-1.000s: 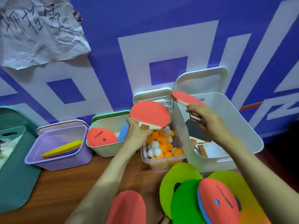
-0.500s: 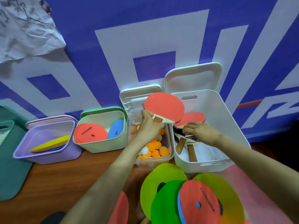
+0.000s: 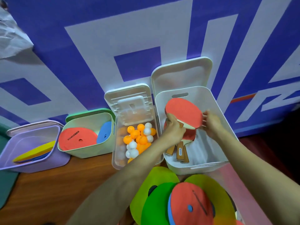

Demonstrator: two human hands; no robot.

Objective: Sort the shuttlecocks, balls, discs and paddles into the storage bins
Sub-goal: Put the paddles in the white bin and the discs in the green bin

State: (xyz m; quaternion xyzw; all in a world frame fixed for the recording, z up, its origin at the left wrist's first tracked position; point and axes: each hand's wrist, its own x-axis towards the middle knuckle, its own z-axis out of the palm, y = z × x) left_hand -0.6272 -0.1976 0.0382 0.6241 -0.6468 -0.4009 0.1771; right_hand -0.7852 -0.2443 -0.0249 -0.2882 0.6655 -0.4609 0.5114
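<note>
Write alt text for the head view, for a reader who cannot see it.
A left hand grips a red paddle by the handle and a right hand holds its edge, above a white bin holding other paddles. Left of it stand a clear bin of orange and white balls and a green bin of discs.

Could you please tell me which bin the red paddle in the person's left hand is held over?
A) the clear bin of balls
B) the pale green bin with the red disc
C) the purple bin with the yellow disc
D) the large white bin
D: the left hand grips the red paddle above the white bin, where the wooden handles of other paddles already lie.
</note>
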